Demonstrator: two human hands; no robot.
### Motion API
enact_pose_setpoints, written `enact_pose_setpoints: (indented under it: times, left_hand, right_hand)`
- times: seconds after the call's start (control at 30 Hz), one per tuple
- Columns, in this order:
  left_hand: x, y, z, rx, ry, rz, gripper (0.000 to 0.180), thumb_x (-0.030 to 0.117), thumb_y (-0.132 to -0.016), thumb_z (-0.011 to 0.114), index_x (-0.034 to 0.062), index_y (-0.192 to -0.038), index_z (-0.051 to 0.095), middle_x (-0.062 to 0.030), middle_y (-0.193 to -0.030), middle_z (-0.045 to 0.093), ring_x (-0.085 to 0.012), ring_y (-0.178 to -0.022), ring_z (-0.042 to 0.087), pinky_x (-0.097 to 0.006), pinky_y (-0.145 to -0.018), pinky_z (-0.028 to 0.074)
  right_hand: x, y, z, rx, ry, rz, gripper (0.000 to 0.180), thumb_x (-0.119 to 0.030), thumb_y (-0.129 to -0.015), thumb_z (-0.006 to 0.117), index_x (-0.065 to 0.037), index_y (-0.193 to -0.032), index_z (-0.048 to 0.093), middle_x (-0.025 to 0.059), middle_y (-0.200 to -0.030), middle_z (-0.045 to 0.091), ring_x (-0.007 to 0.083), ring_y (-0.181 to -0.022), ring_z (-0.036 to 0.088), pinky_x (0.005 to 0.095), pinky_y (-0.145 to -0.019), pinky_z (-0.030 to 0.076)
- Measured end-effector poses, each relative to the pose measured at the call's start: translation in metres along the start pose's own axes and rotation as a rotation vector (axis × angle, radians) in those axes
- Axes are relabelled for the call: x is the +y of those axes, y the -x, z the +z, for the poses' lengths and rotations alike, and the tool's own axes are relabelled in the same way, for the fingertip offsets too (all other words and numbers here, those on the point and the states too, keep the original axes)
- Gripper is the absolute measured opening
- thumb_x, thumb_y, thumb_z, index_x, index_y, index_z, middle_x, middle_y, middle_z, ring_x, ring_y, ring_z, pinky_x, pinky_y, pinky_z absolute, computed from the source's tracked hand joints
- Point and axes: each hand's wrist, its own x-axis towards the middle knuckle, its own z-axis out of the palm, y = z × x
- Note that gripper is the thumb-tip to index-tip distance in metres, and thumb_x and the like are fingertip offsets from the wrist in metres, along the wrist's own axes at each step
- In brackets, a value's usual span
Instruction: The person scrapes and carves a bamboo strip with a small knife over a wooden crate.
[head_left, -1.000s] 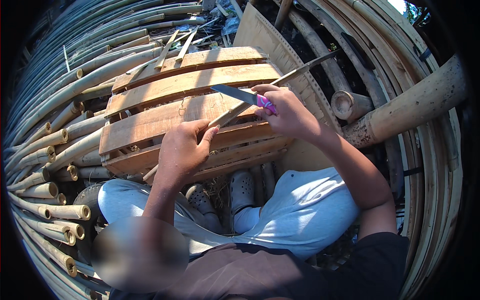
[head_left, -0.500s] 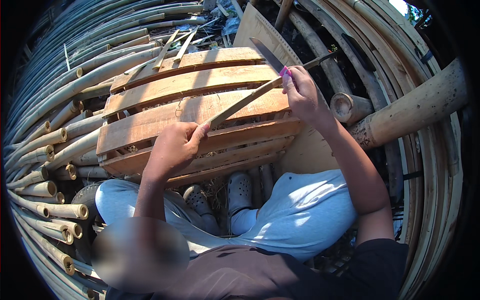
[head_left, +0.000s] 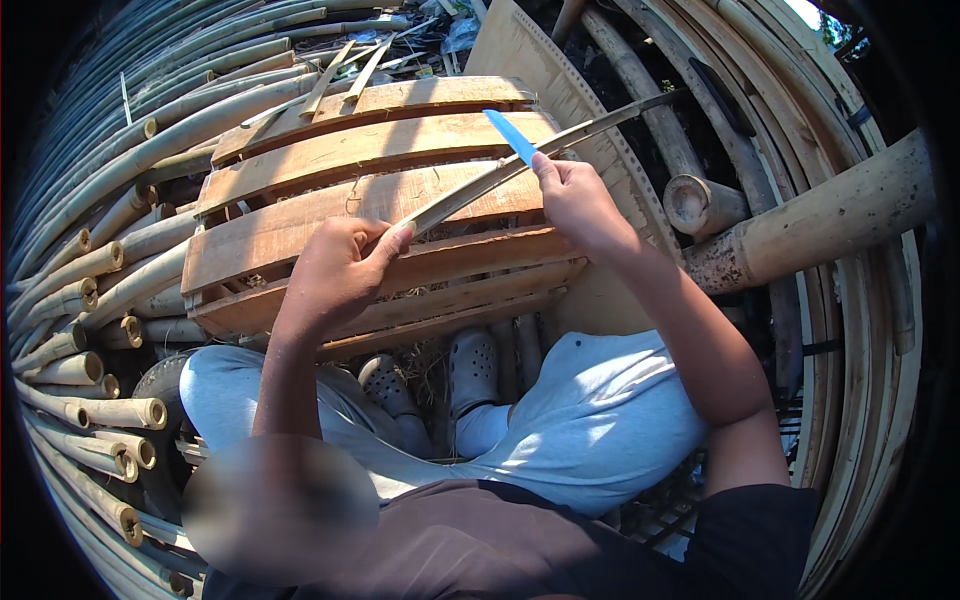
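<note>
My left hand is closed around the near end of a long, split bamboo strip. The strip slants up and away to the right, passing over a slatted wooden crate. My right hand grips a knife beside the strip's middle. Its blade points up and to the left and shines pale blue. My fingers cover the handle, and the blade's lower part is at the strip; whether it cuts in cannot be made out.
Stacked bamboo poles fill the left side. Two thin strips lie on the crate's far edge. A thick bamboo pole juts in from the right, near long wooden slats. A plywood sheet leans behind the crate.
My right hand has moved slightly left and down along the strip, nearer my left hand. The blade has turned and now catches bluish light. More of the strip's far end shows beyond my right hand.
</note>
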Motion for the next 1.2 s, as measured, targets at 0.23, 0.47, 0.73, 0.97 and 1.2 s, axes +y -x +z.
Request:
enact_pose_setpoints:
  times: [0.23,0.47,0.73,0.97,1.2]
  left_hand:
    - [0.004,0.000,0.007,-0.040,-0.010,0.004,0.036,0.029,-0.103,0.066,-0.0047,-0.093,0.072,0.0049,-0.061,0.048,-0.0036,-0.058,0.039,-0.026,-0.051,0.031]
    - [0.010,0.003,0.008,0.013,-0.154,0.041,0.036,0.028,-0.104,0.066,-0.0053,-0.092,0.071,0.0057,-0.061,0.047,-0.0037,-0.058,0.039,-0.026,-0.051,0.031]
    - [0.023,0.008,0.005,0.027,-0.104,0.052,0.032,0.026,-0.102,0.067,-0.0056,-0.102,0.073,0.0044,-0.064,0.049,-0.0037,-0.061,0.040,-0.026,-0.053,0.033]
    - [0.010,0.007,0.005,0.038,-0.066,0.029,0.031,0.025,-0.102,0.068,-0.0052,-0.105,0.073,0.0024,-0.065,0.052,-0.0038,-0.062,0.041,-0.027,-0.054,0.034]
    - [0.012,0.008,0.006,0.023,-0.135,0.025,0.031,0.025,-0.101,0.069,-0.0056,-0.105,0.073,0.0011,-0.065,0.053,-0.0038,-0.062,0.043,-0.026,-0.055,0.035]
  right_hand:
    - [-0.030,0.027,0.017,-0.110,-0.001,0.218,0.049,-0.045,-0.111,0.042,-0.007,-0.083,0.055,-0.0010,-0.059,0.046,0.0114,-0.046,0.045,0.0314,-0.042,0.043]
    - [-0.041,0.032,0.019,-0.112,0.002,0.217,0.046,-0.041,-0.112,0.041,-0.007,-0.082,0.052,0.0001,-0.061,0.047,0.0084,-0.043,0.043,0.0284,-0.040,0.040]
    - [-0.020,0.015,-0.012,0.028,-0.128,0.246,0.033,-0.036,-0.112,0.042,-0.012,-0.089,0.048,-0.0036,-0.067,0.045,0.0043,-0.047,0.036,0.0232,-0.040,0.032]
    - [-0.027,0.007,-0.018,-0.018,-0.162,0.210,0.036,-0.038,-0.113,0.038,-0.015,-0.086,0.047,-0.0054,-0.064,0.041,0.0022,-0.049,0.033,0.0220,-0.040,0.030]
    - [-0.043,0.033,0.013,-0.162,-0.013,0.150,0.042,-0.034,-0.112,0.040,-0.002,-0.093,0.059,0.0030,-0.067,0.055,0.0124,-0.047,0.049,0.0321,-0.044,0.044]
